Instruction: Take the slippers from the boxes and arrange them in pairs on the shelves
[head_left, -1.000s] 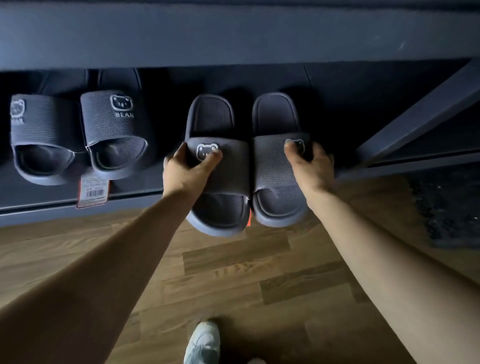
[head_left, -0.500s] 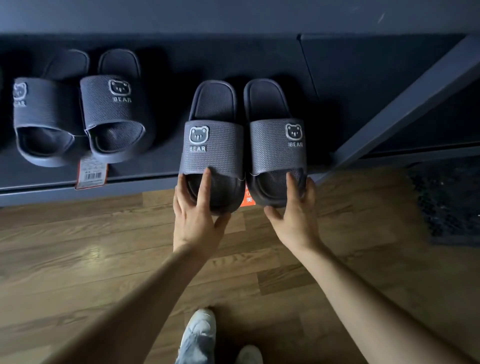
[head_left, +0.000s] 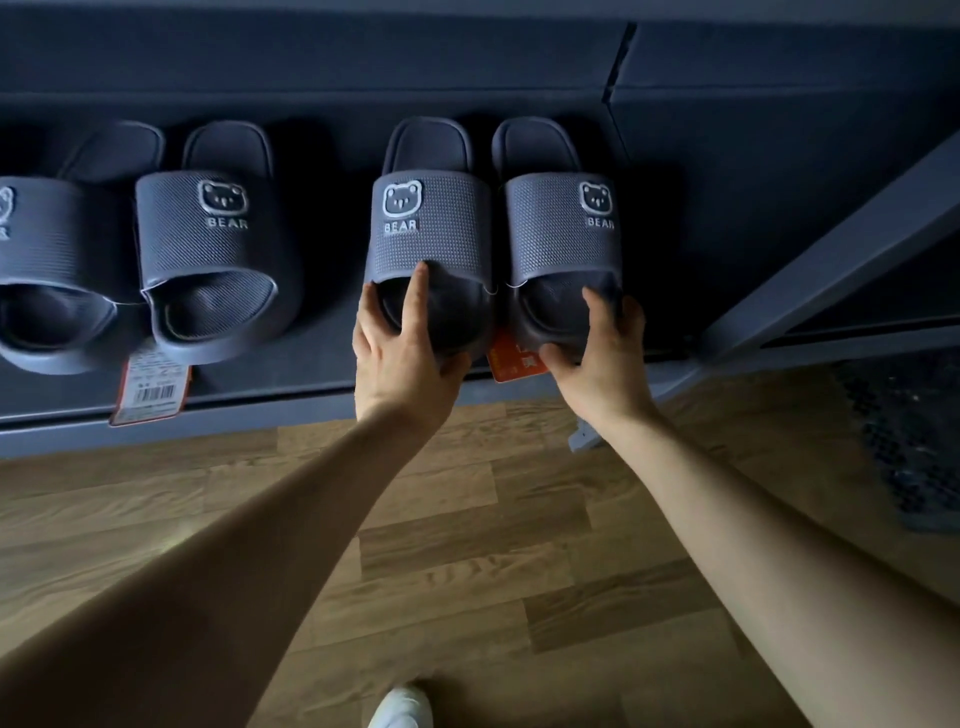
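Now the pair of dark slippers sits on the low shelf (head_left: 322, 384), the left slipper (head_left: 428, 234) and the right slipper (head_left: 561, 234) side by side and touching along their inner edges. Their long axis runs from the front lip of the shelf toward the back, heels deep inside and open toes pointing at the person. The toes lie just at the front lip, so each slipper lies straight ahead of the hand that holds it.

The left hand (head_left: 400, 358) is closed on the toe of the left slipper, with one finger laid into the toe opening and the thumb under the front edge. The right hand (head_left: 602, 353) is closed on the toe of the right slipper in the same way. Between them an orange tag (head_left: 511, 358) hangs over the lip.

Each hand is equally near to its own slipper, so any last push should probably go along the long axis, straight back. To the left, well apart, another pair (head_left: 208, 260) already stands on the same shelf, with a barcode label (head_left: 150, 389) hanging down. Below is the wooden floor (head_left: 467, 545).
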